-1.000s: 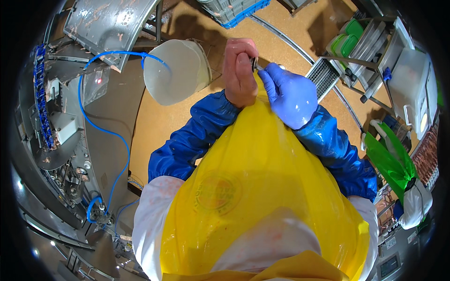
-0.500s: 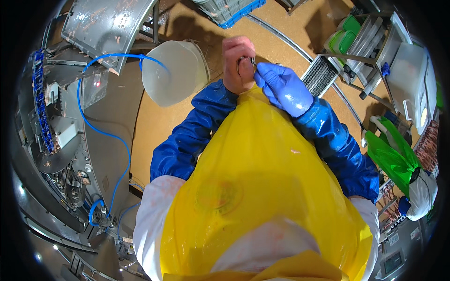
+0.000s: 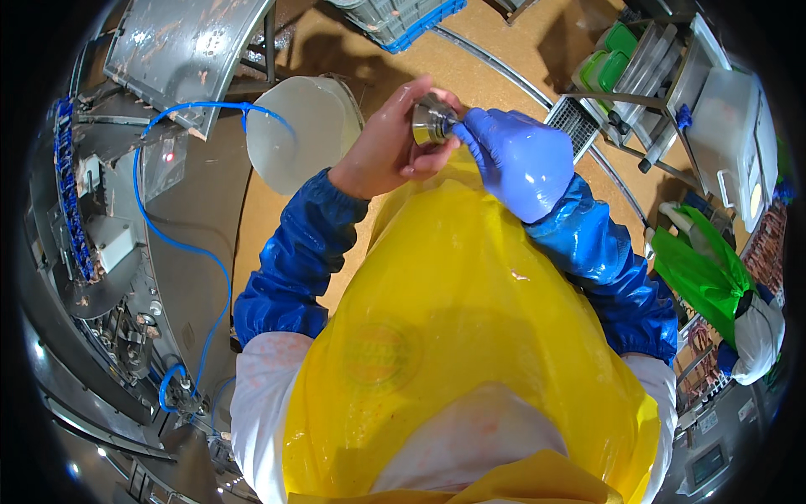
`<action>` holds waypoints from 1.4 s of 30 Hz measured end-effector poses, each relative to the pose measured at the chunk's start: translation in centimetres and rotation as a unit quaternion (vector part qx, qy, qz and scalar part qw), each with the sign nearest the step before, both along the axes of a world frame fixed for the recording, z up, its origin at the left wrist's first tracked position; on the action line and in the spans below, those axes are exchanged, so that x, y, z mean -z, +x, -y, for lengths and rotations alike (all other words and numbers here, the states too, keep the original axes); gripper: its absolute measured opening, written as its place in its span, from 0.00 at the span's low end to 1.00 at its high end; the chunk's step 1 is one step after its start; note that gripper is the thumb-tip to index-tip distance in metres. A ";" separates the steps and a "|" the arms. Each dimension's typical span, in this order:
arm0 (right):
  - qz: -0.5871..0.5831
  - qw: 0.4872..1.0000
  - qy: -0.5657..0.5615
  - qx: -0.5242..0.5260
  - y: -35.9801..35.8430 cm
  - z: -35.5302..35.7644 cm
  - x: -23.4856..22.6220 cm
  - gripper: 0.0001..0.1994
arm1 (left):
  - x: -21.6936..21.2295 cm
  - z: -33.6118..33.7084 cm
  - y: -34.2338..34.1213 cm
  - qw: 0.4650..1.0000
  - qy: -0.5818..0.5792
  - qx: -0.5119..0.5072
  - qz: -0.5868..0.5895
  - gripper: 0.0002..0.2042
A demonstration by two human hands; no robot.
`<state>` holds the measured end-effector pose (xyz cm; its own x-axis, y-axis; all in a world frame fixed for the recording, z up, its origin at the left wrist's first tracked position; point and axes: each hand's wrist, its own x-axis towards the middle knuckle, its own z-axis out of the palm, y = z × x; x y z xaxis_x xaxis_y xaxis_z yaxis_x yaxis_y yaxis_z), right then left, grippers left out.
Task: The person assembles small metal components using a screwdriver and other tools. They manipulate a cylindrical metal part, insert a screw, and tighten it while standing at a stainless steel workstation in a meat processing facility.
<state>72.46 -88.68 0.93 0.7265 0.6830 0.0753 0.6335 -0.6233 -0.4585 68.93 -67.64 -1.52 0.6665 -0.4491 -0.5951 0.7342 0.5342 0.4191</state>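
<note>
A small shiny metal fitting, round and flared like a cone (image 3: 431, 121), is held up in front of my yellow apron (image 3: 478, 286). Its wide end rests in the bare fingers of my left hand (image 3: 379, 149), which curl around it from the left. From the other side, my right hand (image 3: 522, 164), in a blue glove, pinches the narrow end, its fingertips pressed together there. The exact kind of metal part cannot be made out, and the gloved fingers hide its tip. Blue sleeves cover both forearms.
To the left stand a whitish tub (image 3: 298, 134) with a blue hose (image 3: 191, 244) over it, and a steel machine (image 3: 189, 202). A grey crate (image 3: 390, 18) sits ahead. At right are a rack with green-lidded containers (image 3: 617, 59) and another person in a green apron (image 3: 701, 273).
My left hand has turned and opened from a fist-like grip, so the metal part now shows between its fingers. My right hand still pinches its end, with its back turned more into view.
</note>
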 end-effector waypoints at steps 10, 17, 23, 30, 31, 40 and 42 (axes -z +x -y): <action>-0.040 0.999 0.030 0.018 -1.1 0.0 2.0 0.06 | 5.5 5.3 -0.9 0.834 0.372 -0.233 0.334 0.11; 0.003 0.996 0.093 0.008 0.4 -0.3 1.1 0.06 | 6.4 5.0 1.4 0.708 0.440 -0.276 0.478 0.15; 0.039 0.999 0.017 -0.009 0.5 0.2 1.3 0.06 | 1.3 3.3 0.6 0.966 0.083 -0.222 0.106 0.17; -0.364 0.886 0.285 0.027 -1.5 -2.0 2.8 0.11 | 4.8 5.2 0.8 0.754 0.308 -0.362 0.453 0.18; -0.484 0.832 0.269 0.037 -1.2 -1.7 2.5 0.15 | 4.8 4.9 0.5 0.748 0.292 -0.369 0.469 0.16; -0.758 0.552 0.341 0.064 3.1 3.0 -1.3 0.17 | 15.9 -11.1 -5.9 0.630 0.689 -0.217 0.285 0.14; -0.608 0.717 0.279 0.194 4.4 3.3 1.9 0.18 | 20.4 -16.9 -10.2 0.630 0.754 -0.142 0.118 0.15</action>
